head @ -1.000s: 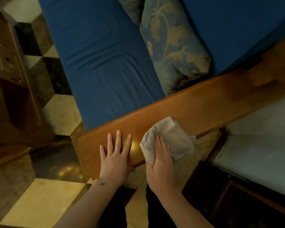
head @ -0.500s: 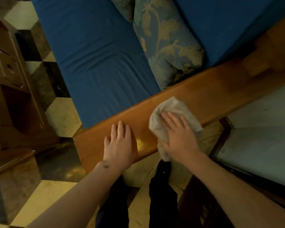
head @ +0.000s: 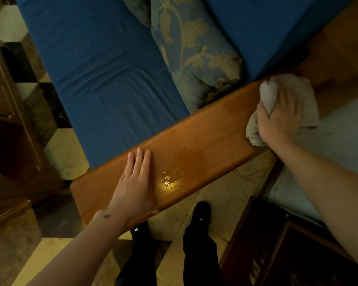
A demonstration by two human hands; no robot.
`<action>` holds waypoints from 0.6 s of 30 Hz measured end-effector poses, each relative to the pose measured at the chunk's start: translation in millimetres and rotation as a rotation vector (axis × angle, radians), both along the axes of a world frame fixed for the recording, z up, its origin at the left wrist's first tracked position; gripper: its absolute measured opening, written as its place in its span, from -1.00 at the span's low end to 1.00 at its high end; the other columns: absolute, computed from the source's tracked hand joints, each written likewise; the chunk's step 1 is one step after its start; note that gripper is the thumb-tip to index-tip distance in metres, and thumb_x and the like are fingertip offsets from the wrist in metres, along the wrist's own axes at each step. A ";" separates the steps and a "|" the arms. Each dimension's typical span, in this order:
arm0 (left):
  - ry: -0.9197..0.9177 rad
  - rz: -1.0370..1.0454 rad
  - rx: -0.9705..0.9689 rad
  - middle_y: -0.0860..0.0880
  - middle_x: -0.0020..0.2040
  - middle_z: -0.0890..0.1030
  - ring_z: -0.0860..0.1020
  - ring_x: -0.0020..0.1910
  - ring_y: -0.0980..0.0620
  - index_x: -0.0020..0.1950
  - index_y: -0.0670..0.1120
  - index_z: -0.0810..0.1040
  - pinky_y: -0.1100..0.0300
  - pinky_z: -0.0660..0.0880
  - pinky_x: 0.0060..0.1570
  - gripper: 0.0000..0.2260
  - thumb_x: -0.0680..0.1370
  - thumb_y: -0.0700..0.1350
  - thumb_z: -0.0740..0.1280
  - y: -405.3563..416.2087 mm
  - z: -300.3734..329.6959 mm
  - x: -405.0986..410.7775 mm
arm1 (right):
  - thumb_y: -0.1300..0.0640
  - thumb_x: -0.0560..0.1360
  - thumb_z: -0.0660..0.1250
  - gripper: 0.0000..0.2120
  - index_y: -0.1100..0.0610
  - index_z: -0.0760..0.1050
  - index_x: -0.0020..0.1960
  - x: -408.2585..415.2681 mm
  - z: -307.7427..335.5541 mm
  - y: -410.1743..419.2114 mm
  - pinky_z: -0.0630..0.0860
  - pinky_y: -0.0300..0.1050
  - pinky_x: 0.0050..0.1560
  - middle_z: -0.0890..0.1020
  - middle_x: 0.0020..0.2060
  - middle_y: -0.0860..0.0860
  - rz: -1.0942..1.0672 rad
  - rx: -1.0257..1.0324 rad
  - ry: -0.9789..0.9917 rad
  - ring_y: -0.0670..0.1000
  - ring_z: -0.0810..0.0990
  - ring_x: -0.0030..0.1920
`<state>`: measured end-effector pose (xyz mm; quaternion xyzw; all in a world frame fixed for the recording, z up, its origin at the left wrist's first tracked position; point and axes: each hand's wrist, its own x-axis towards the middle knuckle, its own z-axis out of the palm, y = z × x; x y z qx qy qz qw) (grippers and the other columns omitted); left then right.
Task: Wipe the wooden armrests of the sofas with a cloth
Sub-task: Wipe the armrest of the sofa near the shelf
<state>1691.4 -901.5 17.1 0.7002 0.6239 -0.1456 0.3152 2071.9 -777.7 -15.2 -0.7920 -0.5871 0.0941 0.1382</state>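
Fingers [head: 140, 159] of your left hand [head: 132, 186]: straight, held together, laid flat on the wooden armrest [head: 205, 145] near its front end, holding nothing. Fingers of your right hand [head: 281, 118]: curled round the cloth [head: 293, 87], pressing it onto the armrest's far end, beside the backrest. Cloth: pale grey, bunched, part hanging over the armrest's outer edge under your palm. Armrest: glossy brown plank running diagonally between your hands, a bright glare spot [head: 170, 181] just right of your left hand. Sofa seat [head: 103, 79]: blue fabric, wrinkled, directly behind the armrest. Cushion [head: 194, 50]: blue-grey with gold leaf pattern, its lower corner touching the armrest's inner edge. Floor [head: 225, 199]: patterned tiles, your dark-trousered legs [head: 198, 244] standing below the armrest.
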 end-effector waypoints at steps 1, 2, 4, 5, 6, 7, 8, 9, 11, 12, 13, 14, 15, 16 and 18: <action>-0.020 0.019 0.010 0.06 0.57 -0.44 -0.43 0.53 -0.04 0.52 0.10 -0.53 -0.01 -0.19 0.47 0.45 0.17 0.25 0.64 -0.1 1.3 -0.9 | -0.14 0.63 0.10 -0.35 0.14 0.16 0.63 -12.3 0.3 -6.1 0.09 0.26 0.58 0.33 0.57 0.15 0.006 -0.005 -0.002 0.15 0.21 0.59; -0.035 0.030 0.023 0.07 0.58 -0.42 -0.42 0.54 -0.01 0.54 0.09 -0.50 0.01 -0.21 0.48 0.44 0.17 0.24 0.65 -0.6 3.0 -2.0 | -0.15 0.63 0.10 -0.35 0.12 0.13 0.63 -27.0 0.6 -14.3 0.08 0.26 0.58 0.31 0.58 0.14 0.039 -0.017 -0.008 0.14 0.20 0.60; -0.060 0.043 0.053 0.07 0.60 -0.36 -0.40 0.55 0.02 0.57 0.06 -0.45 0.04 -0.26 0.49 0.40 0.19 0.27 0.62 -3.9 5.6 -4.7 | -0.19 0.62 0.08 -0.33 0.09 0.09 0.64 -62.9 0.7 -35.8 0.07 0.26 0.59 0.30 0.59 0.13 0.136 -0.044 -0.040 0.13 0.19 0.60; -0.064 0.057 0.066 0.07 0.61 -0.35 -0.40 0.56 0.03 0.58 0.05 -0.43 0.03 -0.29 0.50 0.37 0.21 0.31 0.59 -6.9 7.3 -7.1 | -0.21 0.61 0.07 -0.31 0.08 0.08 0.64 -85.9 0.9 -48.2 0.06 0.25 0.59 0.29 0.59 0.12 0.177 -0.057 -0.053 0.12 0.19 0.60; -0.060 0.075 0.079 0.06 0.61 -0.34 -0.41 0.56 0.03 0.59 0.03 -0.41 0.01 -0.31 0.51 0.34 0.24 0.36 0.55 -11.7 8.5 -10.7 | -0.22 0.60 0.08 -0.29 0.08 0.06 0.65 -111.7 0.9 -61.7 0.07 0.25 0.59 0.28 0.59 0.11 0.208 -0.068 -0.055 0.12 0.18 0.60; -0.049 0.092 0.089 0.05 0.61 -0.36 -0.41 0.55 0.02 0.59 0.02 -0.40 0.00 -0.32 0.51 0.31 0.26 0.41 0.49 -17.7 8.7 -14.7 | -0.22 0.58 0.09 -0.27 0.08 0.05 0.65 -138.5 0.9 -76.0 0.07 0.26 0.58 0.27 0.60 0.11 0.236 -0.077 -0.048 0.12 0.17 0.60; -0.035 0.112 0.095 0.04 0.61 -0.37 -0.43 0.55 0.03 0.60 0.02 -0.38 -0.01 -0.32 0.51 0.28 0.28 0.45 0.45 -26.8 8.8 -23.0 | -0.22 0.55 0.10 -0.24 0.09 0.05 0.65 -168.9 0.5 -90.9 0.08 0.26 0.58 0.25 0.60 0.11 0.271 -0.081 -0.043 0.12 0.16 0.60; -0.028 0.129 0.101 0.03 0.61 -0.39 -0.44 0.55 0.04 0.61 0.01 -0.36 -0.02 -0.31 0.52 0.25 0.29 0.47 0.41 -35.5 7.3 -30.1 | -0.22 0.53 0.11 -0.21 0.11 0.05 0.65 -196.3 -0.5 -105.5 0.07 0.27 0.58 0.23 0.61 0.12 0.310 -0.090 -0.039 0.12 0.13 0.61; -0.030 0.171 0.104 0.04 0.60 -0.41 -0.46 0.53 0.08 0.61 0.03 -0.35 0.00 -0.29 0.52 0.22 0.29 0.50 0.36 -54.8 4.3 -52.9 | -0.22 0.53 0.10 -0.21 0.13 0.05 0.65 -251.0 -3.8 -134.9 0.01 0.27 0.59 0.16 0.63 0.12 0.426 -0.110 -0.041 0.12 0.05 0.64; -0.033 0.186 0.103 0.05 0.60 -0.41 -0.45 0.53 0.11 0.61 0.04 -0.35 0.01 -0.27 0.53 0.21 0.30 0.51 0.36 -63.7 3.3 -65.9 | -0.22 0.55 0.09 -0.22 0.14 0.04 0.66 -275.2 -6.5 -149.2 -0.04 0.27 0.60 0.13 0.64 0.12 0.494 -0.113 -0.032 0.12 0.00 0.65; -0.043 0.192 0.108 0.07 0.60 -0.40 -0.43 0.54 0.13 0.62 0.06 -0.33 0.02 -0.23 0.54 0.20 0.30 0.49 0.37 -70.9 2.9 -78.6 | -0.21 0.57 0.08 -0.23 0.15 0.03 0.66 -296.3 -8.1 -161.7 -0.06 0.26 0.60 0.10 0.65 0.11 0.565 -0.117 -0.015 0.12 -0.04 0.66; -0.062 0.193 0.105 0.09 0.62 -0.35 -0.39 0.55 0.14 0.63 0.09 -0.29 0.03 -0.16 0.55 0.19 0.31 0.45 0.42 -76.0 4.5 -93.3 | -0.21 0.58 0.09 -0.24 0.15 0.03 0.66 -317.4 -9.4 -172.7 -0.08 0.25 0.61 0.10 0.65 0.11 0.635 -0.114 0.004 0.11 -0.05 0.66; -0.085 0.183 0.110 0.13 0.63 -0.30 -0.35 0.57 0.14 0.64 0.11 -0.24 0.02 -0.05 0.56 0.18 0.31 0.38 0.49 -82.1 7.2 -110.1 | -0.20 0.58 0.11 -0.24 0.14 0.03 0.66 -339.4 -9.0 -184.6 -0.08 0.24 0.61 0.12 0.65 0.10 0.708 -0.116 0.019 0.11 -0.04 0.66; -0.113 0.167 0.114 0.19 0.63 -0.26 -0.32 0.58 0.13 0.64 0.14 -0.19 -0.01 0.06 0.55 0.15 0.32 0.29 0.54 -84.7 8.1 -120.9 | -0.19 0.58 0.13 -0.24 0.14 0.04 0.65 -351.5 -9.4 -192.9 -0.08 0.23 0.61 0.15 0.64 0.10 0.772 -0.107 0.013 0.11 -0.02 0.66; -0.124 0.157 0.098 0.25 0.62 -0.26 -0.31 0.59 0.12 0.64 0.17 -0.15 -0.04 0.14 0.54 0.14 0.32 0.21 0.58 -94.7 12.2 -149.8 | -0.19 0.58 0.15 -0.25 0.14 0.07 0.65 -373.6 -9.8 -206.6 -0.09 0.20 0.62 0.19 0.63 0.10 0.888 -0.095 0.013 0.11 0.01 0.65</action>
